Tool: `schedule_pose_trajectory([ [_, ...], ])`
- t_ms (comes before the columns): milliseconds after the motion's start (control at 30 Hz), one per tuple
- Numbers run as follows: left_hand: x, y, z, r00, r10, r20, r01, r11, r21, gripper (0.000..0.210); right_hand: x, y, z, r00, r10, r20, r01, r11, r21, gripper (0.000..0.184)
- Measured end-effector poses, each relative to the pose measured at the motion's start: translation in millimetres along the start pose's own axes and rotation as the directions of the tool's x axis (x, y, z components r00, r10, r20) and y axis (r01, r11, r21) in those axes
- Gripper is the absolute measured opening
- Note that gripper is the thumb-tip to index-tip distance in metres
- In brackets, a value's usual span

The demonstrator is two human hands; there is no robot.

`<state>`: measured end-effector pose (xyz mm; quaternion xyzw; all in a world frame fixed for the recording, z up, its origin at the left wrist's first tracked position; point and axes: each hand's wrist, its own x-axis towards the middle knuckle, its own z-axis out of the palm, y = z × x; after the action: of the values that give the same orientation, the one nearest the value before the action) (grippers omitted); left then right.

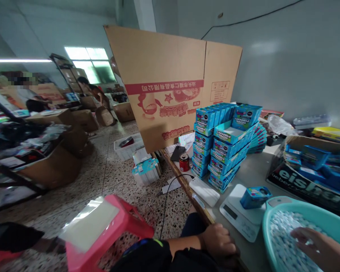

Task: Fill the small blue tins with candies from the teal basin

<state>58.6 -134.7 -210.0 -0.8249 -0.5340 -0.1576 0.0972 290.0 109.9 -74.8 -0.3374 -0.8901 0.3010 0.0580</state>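
Observation:
My left hand rests on the table's front edge, its fingers curled in with nothing visible in them. Inside a turquoise basin, my right hand dips into small wrapped candies. Its fingers are bent together, and shiny wrappers show at them. Left of the basin is a white digital scale, bearing a blue candy box. The display is too small to read. Stacked blue display cartons labelled "Caramelo Macizo" stand behind the scale, with similar boxes in the top ones.
A black-printed carton of blue boxes stands behind the basin. Along the table edge are a white power-bank-like block with a cable, a red can and a dark phone. A large cardboard sheet rises behind; a pink stool stands left.

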Motion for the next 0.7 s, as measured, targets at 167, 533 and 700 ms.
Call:
schedule_pose_trajectory([
  [167, -1.6, -0.2, -0.9, 0.999, -0.001, -0.054, 0.001, 1.000, -0.004, 0.049, -9.8, -44.6, -17.9, 0.987, 0.150, 0.055, -0.157, 0.973, 0.168, 0.020],
  [533, -3.9, -5.1, 6.8, 0.989, 0.038, -0.144, -0.028, 0.997, 0.071, 0.057, -5.0, -28.4, -8.3, 0.992, 0.086, 0.093, -0.096, 0.991, 0.098, 0.006],
  [700, -4.2, -7.9, 8.1, 0.996, 0.054, -0.064, -0.044, 0.988, 0.148, 0.048, -1.3, -7.3, 4.4, 0.996, 0.048, 0.081, -0.053, 0.996, 0.065, 0.006],
])
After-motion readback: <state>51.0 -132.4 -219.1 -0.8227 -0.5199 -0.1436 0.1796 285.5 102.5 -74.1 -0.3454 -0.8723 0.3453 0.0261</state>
